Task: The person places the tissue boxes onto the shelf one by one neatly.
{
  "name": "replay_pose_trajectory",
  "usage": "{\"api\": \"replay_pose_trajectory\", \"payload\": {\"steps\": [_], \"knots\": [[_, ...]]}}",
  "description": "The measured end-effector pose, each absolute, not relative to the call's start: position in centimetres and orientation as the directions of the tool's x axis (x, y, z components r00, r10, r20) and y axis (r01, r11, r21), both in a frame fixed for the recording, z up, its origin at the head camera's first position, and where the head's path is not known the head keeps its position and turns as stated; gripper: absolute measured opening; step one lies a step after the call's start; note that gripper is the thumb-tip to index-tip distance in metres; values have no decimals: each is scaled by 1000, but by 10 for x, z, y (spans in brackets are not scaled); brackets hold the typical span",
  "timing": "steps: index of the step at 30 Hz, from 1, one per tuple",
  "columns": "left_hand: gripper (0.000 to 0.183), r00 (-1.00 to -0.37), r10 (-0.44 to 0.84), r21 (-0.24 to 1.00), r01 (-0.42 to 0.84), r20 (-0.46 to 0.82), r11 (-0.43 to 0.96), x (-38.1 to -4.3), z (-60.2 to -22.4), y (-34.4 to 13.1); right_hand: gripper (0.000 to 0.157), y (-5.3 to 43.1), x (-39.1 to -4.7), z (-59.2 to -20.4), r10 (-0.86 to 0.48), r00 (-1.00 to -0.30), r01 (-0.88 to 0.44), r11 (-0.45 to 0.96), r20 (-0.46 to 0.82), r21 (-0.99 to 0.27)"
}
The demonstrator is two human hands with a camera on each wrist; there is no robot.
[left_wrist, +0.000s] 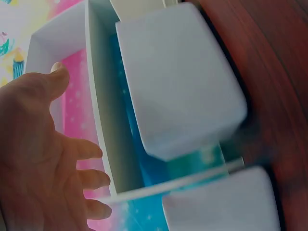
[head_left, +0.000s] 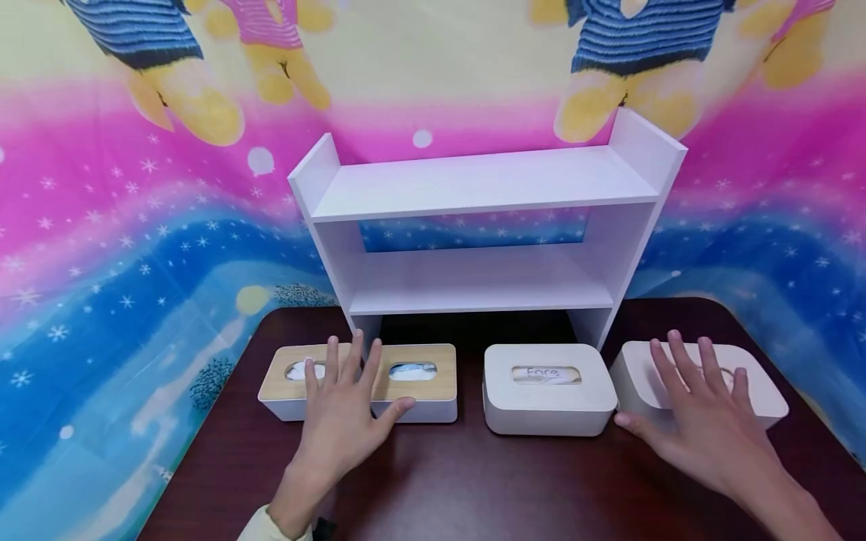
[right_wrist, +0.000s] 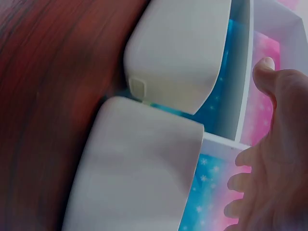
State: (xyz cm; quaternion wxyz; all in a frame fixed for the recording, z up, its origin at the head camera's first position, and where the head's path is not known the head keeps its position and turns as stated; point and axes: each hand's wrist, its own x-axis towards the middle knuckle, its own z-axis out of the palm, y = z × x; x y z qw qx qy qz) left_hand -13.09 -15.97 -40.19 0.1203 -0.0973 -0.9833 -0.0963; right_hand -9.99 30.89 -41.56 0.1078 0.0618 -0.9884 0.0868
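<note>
My left hand (head_left: 341, 421) hovers with fingers spread in front of two tissue boxes with wood-look lids, overlapping the left box (head_left: 279, 387) and the edge of its neighbour (head_left: 436, 385). Fingers spread too, my right hand (head_left: 713, 428) overlaps the far-right white tissue box (head_left: 754, 383). Left of it sits another white tissue box (head_left: 551, 413), with a printed pack showing through its oval slot. Neither hand holds anything. Both wrist views show the hands, left (left_wrist: 38, 159) and right (right_wrist: 281, 139), apart from the pale box sides.
A white two-tier shelf (head_left: 480, 184) stands behind the boxes at the back of the dark red-brown table (head_left: 473, 488). Both its visible boards are bare. A colourful printed cloth (head_left: 135, 248) hangs behind and around the table.
</note>
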Motion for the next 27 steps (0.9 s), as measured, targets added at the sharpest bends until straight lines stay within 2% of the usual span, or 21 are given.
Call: {"api": "replay_pose_trajectory", "payload": {"steps": [9,17,27], "knots": [[101,-940,236,200,287,245,937,-130,-402,-126,119,295,-100,-416,-149,-960,-195,963,237,-186],[98,-923,296,255,356,245,899,-129,-407,-100,122,281,-100,-418,-174,-960,-231,934,220,-273],[98,-899,361,290,424,247,858,-128,-410,-71,121,266,-98,-424,-222,-935,-308,897,278,-318]]}}
